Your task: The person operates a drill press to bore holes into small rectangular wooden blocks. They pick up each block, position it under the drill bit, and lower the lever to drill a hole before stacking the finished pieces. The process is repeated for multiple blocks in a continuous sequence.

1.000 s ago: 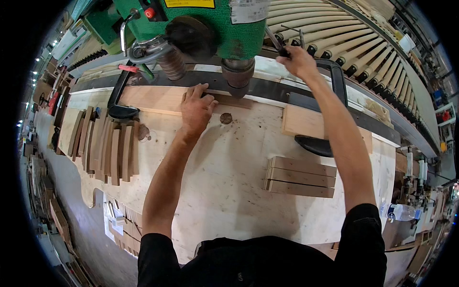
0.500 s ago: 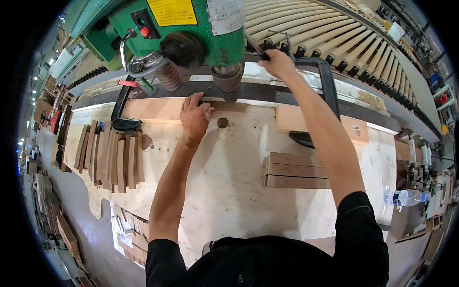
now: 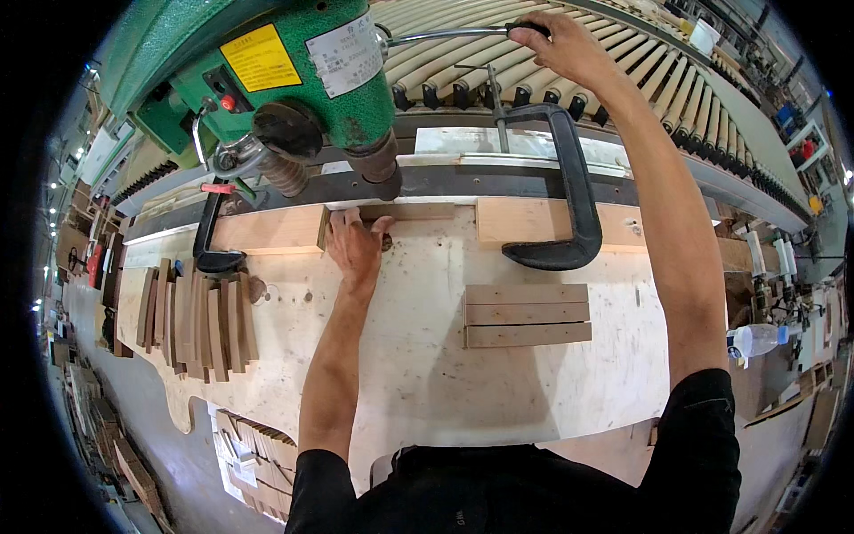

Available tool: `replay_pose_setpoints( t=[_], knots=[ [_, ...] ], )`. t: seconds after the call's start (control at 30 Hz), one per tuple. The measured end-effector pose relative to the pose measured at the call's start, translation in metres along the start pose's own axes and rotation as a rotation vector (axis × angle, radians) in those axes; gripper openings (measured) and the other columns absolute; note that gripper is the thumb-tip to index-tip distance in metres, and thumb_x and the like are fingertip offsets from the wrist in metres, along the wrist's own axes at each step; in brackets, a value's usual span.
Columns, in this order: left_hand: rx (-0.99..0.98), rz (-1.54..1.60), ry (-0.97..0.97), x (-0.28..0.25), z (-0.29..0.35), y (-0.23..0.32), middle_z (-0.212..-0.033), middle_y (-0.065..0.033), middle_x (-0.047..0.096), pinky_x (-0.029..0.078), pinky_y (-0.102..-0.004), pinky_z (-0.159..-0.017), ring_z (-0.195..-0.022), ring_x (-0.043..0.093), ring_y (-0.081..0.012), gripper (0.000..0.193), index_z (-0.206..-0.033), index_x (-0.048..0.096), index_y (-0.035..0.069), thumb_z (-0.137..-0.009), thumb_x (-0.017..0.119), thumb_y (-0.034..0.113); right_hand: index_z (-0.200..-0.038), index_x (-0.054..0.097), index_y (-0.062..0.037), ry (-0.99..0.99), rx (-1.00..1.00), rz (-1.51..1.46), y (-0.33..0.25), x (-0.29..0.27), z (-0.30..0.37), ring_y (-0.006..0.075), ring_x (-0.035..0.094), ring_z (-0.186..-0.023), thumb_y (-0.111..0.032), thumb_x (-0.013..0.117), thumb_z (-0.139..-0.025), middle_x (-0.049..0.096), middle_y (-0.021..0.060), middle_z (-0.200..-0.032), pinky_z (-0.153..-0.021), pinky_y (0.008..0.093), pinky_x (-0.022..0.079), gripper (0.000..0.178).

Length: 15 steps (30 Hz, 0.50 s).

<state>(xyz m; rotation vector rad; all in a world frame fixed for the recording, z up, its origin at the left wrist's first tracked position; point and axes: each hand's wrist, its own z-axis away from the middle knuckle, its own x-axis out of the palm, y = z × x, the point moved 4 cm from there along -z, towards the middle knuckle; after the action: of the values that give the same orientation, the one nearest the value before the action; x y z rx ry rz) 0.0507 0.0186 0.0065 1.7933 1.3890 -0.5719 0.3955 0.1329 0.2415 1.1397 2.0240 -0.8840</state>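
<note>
My left hand (image 3: 355, 249) presses and steadies a narrow brown wooden strip (image 3: 418, 212) against the long dark fence (image 3: 525, 183), its thumb on the near side. Right above the strip hangs the chuck (image 3: 374, 165) of a green drill press (image 3: 363, 116). The drill bit is hard to make out. My right hand (image 3: 569, 49), arm stretched far forward and right, is closed round the black grip of the metal feed lever (image 3: 445, 34). Pale wooden blocks, one on the left (image 3: 271, 230) and one on the right (image 3: 525, 221), lie along the fence.
Black clamps grip the board at left (image 3: 209, 222) and right (image 3: 569, 178). Brown strips stand in a row (image 3: 200, 320) at the left; a small stack of drilled strips (image 3: 527, 314) lies at mid-right. Behind the fence runs a roller conveyor (image 3: 614, 58). A plastic bottle (image 3: 756, 340) is far right.
My right hand has swung the feed lever up and away from me. My left hand stays at the strip, its thumb now spread out. The whole view has shifted.
</note>
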Motion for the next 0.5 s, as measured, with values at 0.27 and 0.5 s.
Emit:
replay_pose_setpoints(
  t=[0.27, 0.5],
  knots=[
    [0.109, 0.158, 0.030, 0.010, 0.008, 0.005, -0.081, -0.0139, 0.063, 0.047, -0.0453, -0.074, -0.082, 0.059, -0.0339, 0.038, -0.089, 0.069, 0.000, -0.075, 0.078, 0.034, -0.113, 0.069, -0.0081, -0.146, 0.080, -0.086, -0.009, 0.018, 0.013, 0.0388, 0.066, -0.095, -0.052, 0.061, -0.089, 0.070, 0.0206, -0.096, -0.084, 0.0468, 0.050, 0.051],
    [0.017, 0.355, -0.070, 0.003, 0.005, -0.016, -0.079, -0.0130, 0.062, 0.049, -0.0435, -0.067, -0.079, 0.061, -0.0316, 0.017, -0.091, 0.071, 0.004, -0.078, 0.072, 0.014, -0.113, 0.070, -0.0146, -0.378, 0.168, -0.087, -0.036, 0.157, 0.046, 0.0331, 0.066, -0.098, -0.036, 0.064, -0.090, 0.070, 0.0138, -0.106, -0.082, 0.0433, 0.051, 0.032]
  ],
)
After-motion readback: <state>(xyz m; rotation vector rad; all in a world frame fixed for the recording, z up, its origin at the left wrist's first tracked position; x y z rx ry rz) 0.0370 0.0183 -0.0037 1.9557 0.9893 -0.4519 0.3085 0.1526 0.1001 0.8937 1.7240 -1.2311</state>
